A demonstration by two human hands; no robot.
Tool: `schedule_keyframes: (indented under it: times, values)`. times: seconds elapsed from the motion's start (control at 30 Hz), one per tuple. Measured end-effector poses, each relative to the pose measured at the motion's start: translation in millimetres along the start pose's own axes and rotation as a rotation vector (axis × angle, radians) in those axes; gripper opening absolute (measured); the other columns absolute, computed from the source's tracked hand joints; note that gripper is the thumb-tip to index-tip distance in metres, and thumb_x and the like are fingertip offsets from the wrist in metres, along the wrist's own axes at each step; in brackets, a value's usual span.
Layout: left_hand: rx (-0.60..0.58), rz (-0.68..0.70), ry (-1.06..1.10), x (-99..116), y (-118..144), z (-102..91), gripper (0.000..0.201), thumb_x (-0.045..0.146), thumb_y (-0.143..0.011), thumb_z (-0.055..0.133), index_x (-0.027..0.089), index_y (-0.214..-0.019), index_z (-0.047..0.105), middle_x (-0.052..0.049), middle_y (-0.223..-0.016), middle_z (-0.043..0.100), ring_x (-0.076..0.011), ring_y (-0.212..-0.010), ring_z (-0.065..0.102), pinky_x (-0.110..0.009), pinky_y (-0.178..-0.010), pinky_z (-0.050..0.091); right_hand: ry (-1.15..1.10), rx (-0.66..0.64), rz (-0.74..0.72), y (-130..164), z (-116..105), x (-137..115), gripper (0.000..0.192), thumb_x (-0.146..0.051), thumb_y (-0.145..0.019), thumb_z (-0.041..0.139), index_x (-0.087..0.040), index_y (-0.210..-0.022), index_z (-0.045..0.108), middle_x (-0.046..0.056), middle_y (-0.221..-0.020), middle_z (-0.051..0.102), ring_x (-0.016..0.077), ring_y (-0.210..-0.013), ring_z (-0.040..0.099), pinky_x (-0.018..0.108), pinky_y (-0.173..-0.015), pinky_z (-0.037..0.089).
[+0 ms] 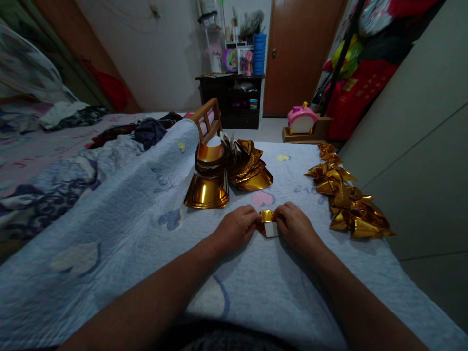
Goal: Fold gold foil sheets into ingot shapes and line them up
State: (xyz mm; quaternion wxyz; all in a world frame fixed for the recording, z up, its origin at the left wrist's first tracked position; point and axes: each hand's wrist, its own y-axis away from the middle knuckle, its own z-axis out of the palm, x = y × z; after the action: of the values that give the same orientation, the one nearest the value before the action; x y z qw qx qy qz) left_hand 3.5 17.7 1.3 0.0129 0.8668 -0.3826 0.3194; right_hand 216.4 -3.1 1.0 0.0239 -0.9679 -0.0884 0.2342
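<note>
A small piece of gold foil paper (pixel 271 229), partly folded so its white back shows, lies on the blue quilt in front of me. My left hand (pixel 239 225) pinches its left end with fingers pressed together. At the right end, my right hand (pixel 294 223) grips it in the same way, and its fingertips hide that edge. Beyond my left hand sits a stack of flat gold foil sheets (pixel 209 189), with more fanned gold sheets (pixel 252 168) beside it. Several folded gold paper ingots (pixel 345 195) form a long heap to the right of my right hand.
The blue quilt (pixel 139 253) covers the surface and rises in a ridge on the left. A wooden rail (pixel 207 119) stands behind the sheets. Beyond are a dark cabinet (pixel 230 105), a pink toy (pixel 302 119) and a wooden door (pixel 292 63). A pale panel (pixel 420 146) borders the right side.
</note>
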Motion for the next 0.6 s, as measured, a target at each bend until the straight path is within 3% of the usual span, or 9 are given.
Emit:
schedule_keyframes:
  times: [0.23,0.43,0.6]
  values:
    - [0.007,0.017,-0.076,-3.0,-1.9,1.7,0.018,0.012,-0.093,0.054,0.019,-0.104,0.067,-0.008,-0.104,0.066,-0.0227,-0.100,0.060,-0.036,-0.090,0.050,0.033,-0.044,0.013,1.4,-2.8,-6.8,0.017,-0.009,-0.089,0.052,-0.017,-0.091,0.067,0.006,-0.088,0.062,0.0190,-0.084,0.056,0.028,-0.075,0.038]
    - [0.016,-0.034,-0.074,0.4,-2.7,-0.2,0.015,0.013,-0.092,0.054,0.017,-0.100,0.066,-0.008,-0.102,0.064,-0.0229,-0.098,0.059,-0.037,-0.088,0.049,0.053,-0.001,0.020,4.2,0.1,-9.5,0.016,-0.011,-0.091,0.052,-0.016,-0.098,0.065,0.010,-0.101,0.060,0.0215,-0.093,0.056,0.029,-0.080,0.040]
    - [-0.009,-0.046,-0.029,3.3,-4.1,2.0,0.007,0.017,-0.092,0.057,0.019,-0.092,0.065,-0.007,-0.102,0.063,-0.0231,-0.100,0.058,-0.038,-0.092,0.047,0.043,-0.006,-0.003,4.1,1.4,-7.5,0.014,-0.011,-0.088,0.054,-0.017,-0.096,0.063,0.009,-0.098,0.061,0.0219,-0.093,0.056,0.031,-0.083,0.040]
